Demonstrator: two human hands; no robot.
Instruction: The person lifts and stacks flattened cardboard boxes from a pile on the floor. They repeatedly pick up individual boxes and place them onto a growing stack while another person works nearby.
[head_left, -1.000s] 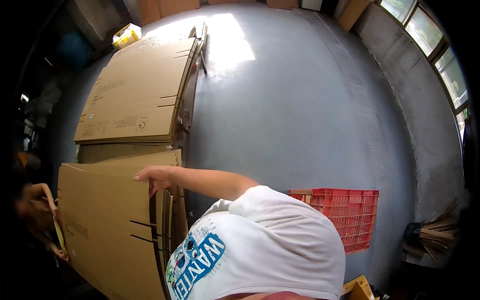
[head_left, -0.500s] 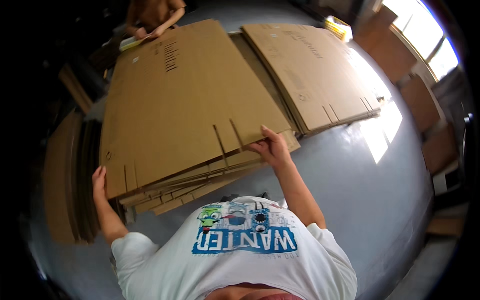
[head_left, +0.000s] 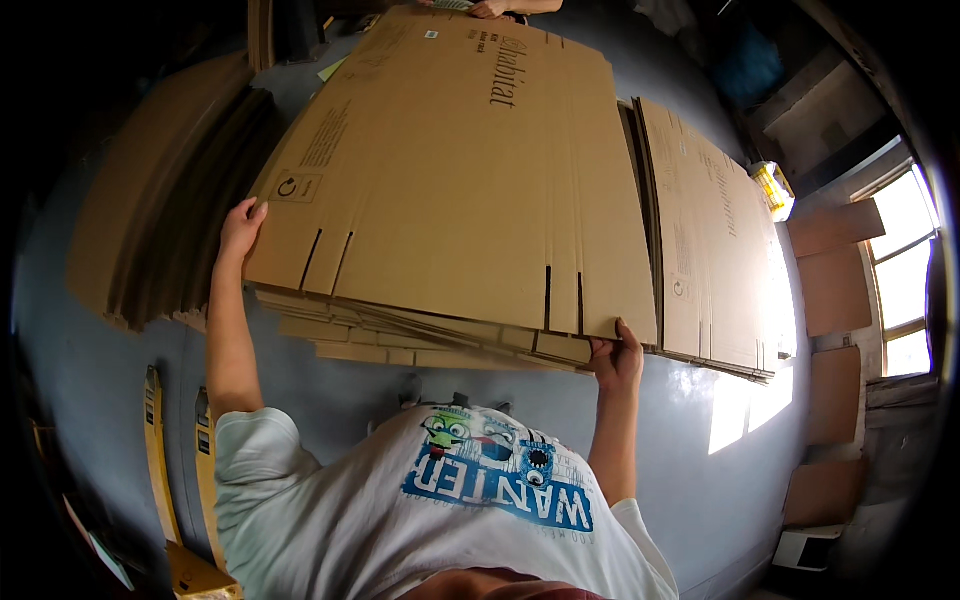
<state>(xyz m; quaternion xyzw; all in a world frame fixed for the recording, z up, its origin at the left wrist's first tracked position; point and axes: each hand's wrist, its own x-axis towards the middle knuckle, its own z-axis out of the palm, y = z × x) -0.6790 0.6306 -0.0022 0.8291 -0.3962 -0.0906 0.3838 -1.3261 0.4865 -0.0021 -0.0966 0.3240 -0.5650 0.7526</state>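
Note:
A large brown flattened cardboard box (head_left: 420, 220) with dark print and slots along its near edge lies over a stack of similar flattened boxes (head_left: 375, 352). My left hand (head_left: 241, 232) grips its left edge near the corner, the thumb on top and the other fingers partly hidden. At the near right corner, my right hand (head_left: 620, 358) is closed on the edge, with its thumb on the upper face and its fingers below. The sheets underneath are fanned out unevenly.
To the right stands another stack of flattened boxes (head_left: 705, 240). More cardboard sheets (head_left: 170, 190) stand at the left. Beyond the far edge is another person's hand (head_left: 490, 9). Yellow forks (head_left: 155, 440) lie on the grey floor at lower left. A yellow-and-white package (head_left: 773, 190) sits at the right.
The view has swung left, bringing the yellow forks into sight. Both hands keep hold of the top flattened box, which now sits more squarely ahead, its near edge farther from my body.

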